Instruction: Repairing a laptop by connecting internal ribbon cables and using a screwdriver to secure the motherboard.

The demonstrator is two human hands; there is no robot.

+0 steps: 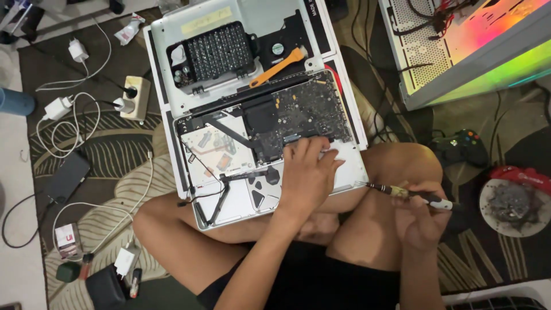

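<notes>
An opened silver laptop (229, 189) lies bottom-up across my crossed legs, its dark circuit board (304, 109) exposed. My left hand (307, 172) rests on the laptop's lower right part, fingertips touching the edge of the board; it holds nothing that I can see. My right hand (422, 215) hovers beside my right knee, gripping a thin black screwdriver (402, 192) whose tip points left toward the laptop's right edge. A loose black cable (215, 198) hangs over the laptop's front left.
The removed bottom cover (172, 74) lies behind the laptop, carrying a black bit set (218, 51) and an orange pry tool (278, 66). Chargers and a power strip (135, 97) lie left. A white computer case (459, 51) stands at right, a game controller (462, 146) nearby.
</notes>
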